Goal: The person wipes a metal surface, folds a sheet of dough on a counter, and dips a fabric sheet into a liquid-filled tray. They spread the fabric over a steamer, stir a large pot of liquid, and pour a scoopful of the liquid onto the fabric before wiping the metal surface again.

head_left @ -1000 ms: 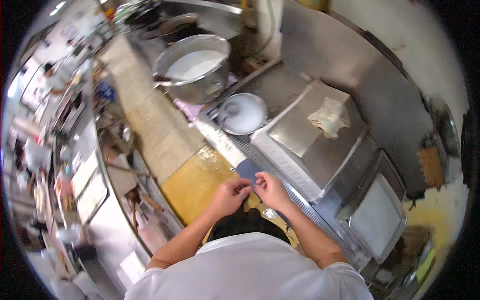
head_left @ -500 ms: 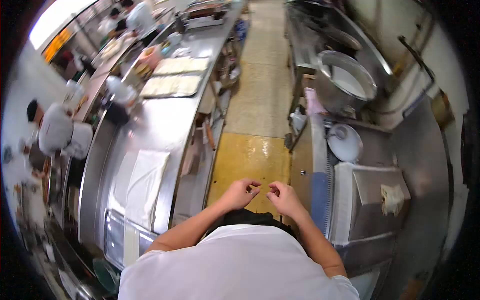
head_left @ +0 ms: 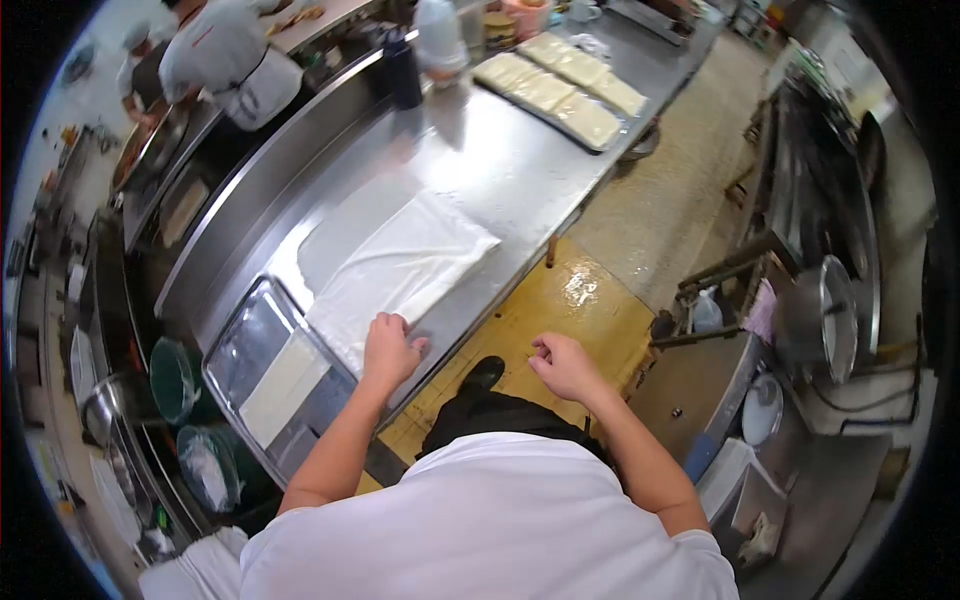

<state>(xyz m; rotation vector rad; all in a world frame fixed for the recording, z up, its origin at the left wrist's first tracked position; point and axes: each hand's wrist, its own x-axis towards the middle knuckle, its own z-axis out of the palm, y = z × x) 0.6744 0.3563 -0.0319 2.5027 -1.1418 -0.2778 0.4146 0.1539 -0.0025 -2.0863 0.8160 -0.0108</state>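
Observation:
A white cloth [head_left: 410,250] lies spread and wrinkled on the steel table [head_left: 540,195]. At the cloth's near edge is my left hand [head_left: 390,352], fingers loosely curled downward and thumb apart, with nothing seen in it. A shallow metal tray [head_left: 262,310] sits to its left, and a flat pale strip [head_left: 285,388] lies across this tray, its upper end meeting the cloth. My right hand [head_left: 562,366] hangs over the yellow floor, half curled and holding nothing visible.
Trays of pale slabs [head_left: 545,85] stand farther along the table, near a dark bottle [head_left: 402,75]. Two people [head_left: 230,60] work beyond the table's raised edge. Green bins [head_left: 177,378] are at left; a large pot [head_left: 820,320] stands at right.
The view has turned left toward the steel table. My left hand has moved from in front of my waist to the cloth's edge; my right hand stays in front of me, farther from the left.

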